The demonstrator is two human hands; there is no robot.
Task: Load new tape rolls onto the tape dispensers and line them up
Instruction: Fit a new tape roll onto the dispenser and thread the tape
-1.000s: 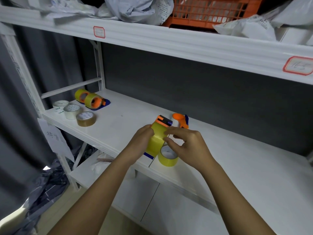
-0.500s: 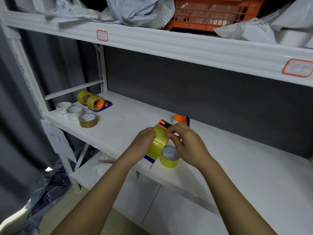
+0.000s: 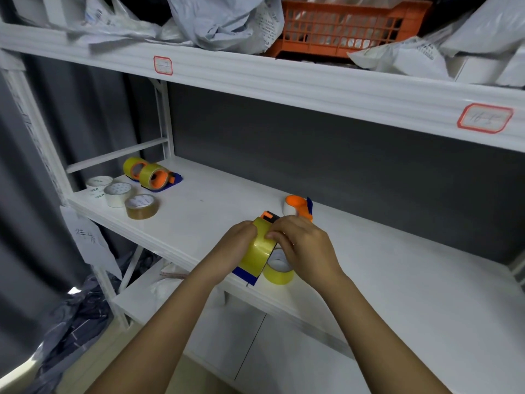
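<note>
A blue and orange tape dispenser [image 3: 268, 216] carrying a yellow tape roll [image 3: 257, 253] is held above the front edge of the white shelf [image 3: 397, 274]. My left hand [image 3: 237, 245] grips the roll from the left. My right hand [image 3: 302, 245] pinches the roll's top edge near the orange cutter. A loose yellow roll [image 3: 279, 273] lies flat on the shelf under my right hand. Another dispenser [image 3: 298, 207] with an orange hub stands behind. Two loaded dispensers [image 3: 150, 174] sit side by side at the far left.
Two white rolls [image 3: 116, 193] and a brown roll [image 3: 141, 206] lie at the shelf's left end by the upright post [image 3: 164, 120]. The upper shelf holds an orange crate [image 3: 341, 27] and grey mail bags [image 3: 216, 21]. A lower shelf [image 3: 147, 294] sits below.
The view has shifted slightly. My right hand's fingers have slid up the roll toward the orange cutter, while my left hand keeps its grip on the roll.
</note>
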